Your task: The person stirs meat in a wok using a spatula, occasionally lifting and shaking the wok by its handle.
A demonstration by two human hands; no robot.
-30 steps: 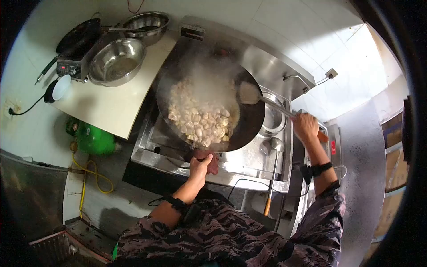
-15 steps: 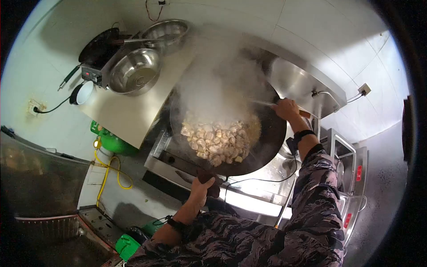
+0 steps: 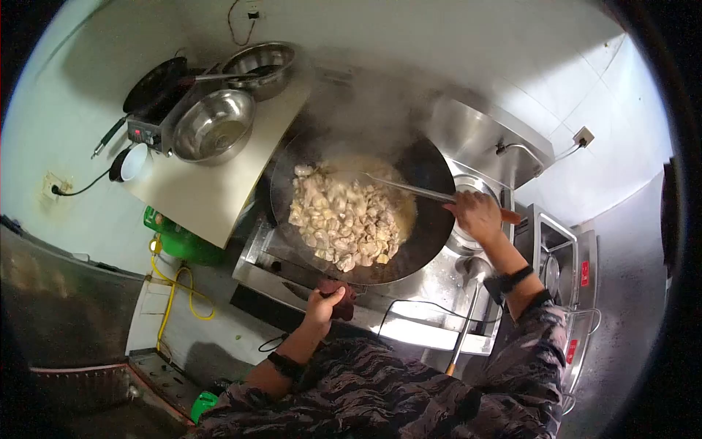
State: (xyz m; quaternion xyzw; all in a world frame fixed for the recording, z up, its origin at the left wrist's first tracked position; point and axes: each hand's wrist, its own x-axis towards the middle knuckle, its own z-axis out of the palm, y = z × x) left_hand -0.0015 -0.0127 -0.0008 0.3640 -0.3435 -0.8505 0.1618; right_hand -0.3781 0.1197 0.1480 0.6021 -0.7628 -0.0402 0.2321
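A large dark wok (image 3: pixel 431 241) sits on the steel stove, holding many pale pieces of food (image 3: pixel 344 219) in some liquid, with steam rising at its back. My right hand (image 3: pixel 477 214) is wrapped round the handle of a long metal utensil (image 3: pixel 420 191), whose far end reaches into the food and is hidden there. At the wok's near edge, my left hand (image 3: pixel 322 306) is closed on a dark red cloth (image 3: pixel 343 298); the wok handle under the cloth cannot be seen.
Two steel bowls (image 3: pixel 214 128) and a black pan (image 3: pixel 155 84) stand on the counter at the left. A white cup (image 3: pixel 136 162) is at its edge. Another long-handled utensil (image 3: pixel 463 333) lies on the stove at the right. A green container (image 3: pixel 186 241) is below the counter.
Steam over the wok has thinned, showing more of the food and the utensil. My right hand has moved slightly down with the utensil. The view has shifted a little.
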